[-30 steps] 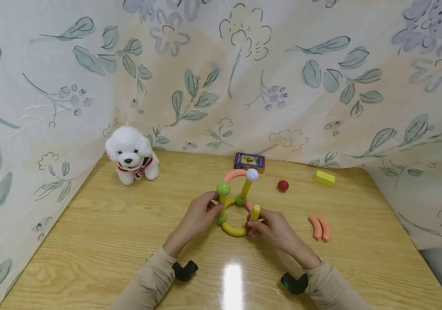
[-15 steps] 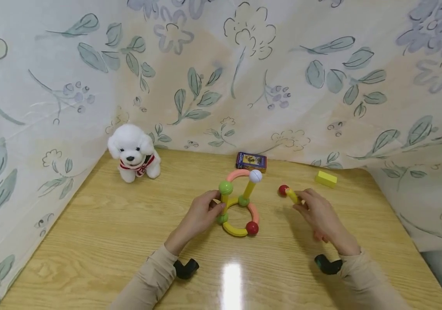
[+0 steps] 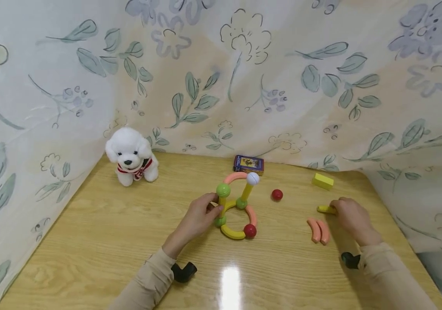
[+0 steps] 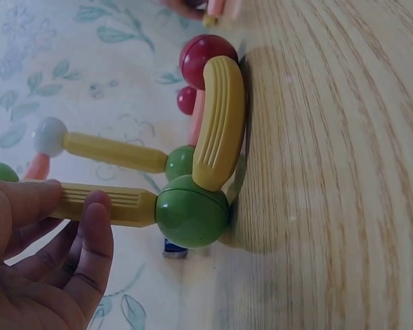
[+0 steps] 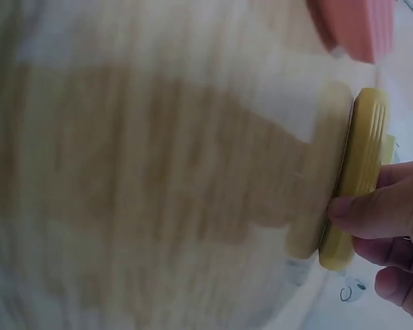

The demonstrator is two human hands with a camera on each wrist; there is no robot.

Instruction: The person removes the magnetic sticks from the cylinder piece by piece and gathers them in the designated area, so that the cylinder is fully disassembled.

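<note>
My left hand (image 3: 195, 218) pinches an upright yellow rod (image 4: 127, 205) of a ball-and-rod toy frame. That rod stands on a green ball (image 4: 193, 210) and carries another green ball (image 3: 223, 190). A second upright rod bears a white ball (image 3: 253, 178), joined to the top green ball by a pink curved piece (image 3: 236, 176). The base is a ring of yellow and pink curved pieces, with a red ball (image 3: 250, 231) at its near right. Far to the right, my right hand (image 3: 355, 220) holds a loose yellow rod (image 5: 361, 158) between thumb and fingers, down at the tabletop.
Two pink curved pieces (image 3: 318, 230) lie just left of the right hand. A loose red ball (image 3: 277, 195), a yellow block (image 3: 323, 181) and a small blue picture box (image 3: 248, 164) are farther back. A white plush dog (image 3: 131, 151) sits at the back left, before a floral curtain.
My right hand has carried the yellow rod from the ring's red ball rightward, past the loose red ball, and down to the table. The left hand keeps its grip on the frame.
</note>
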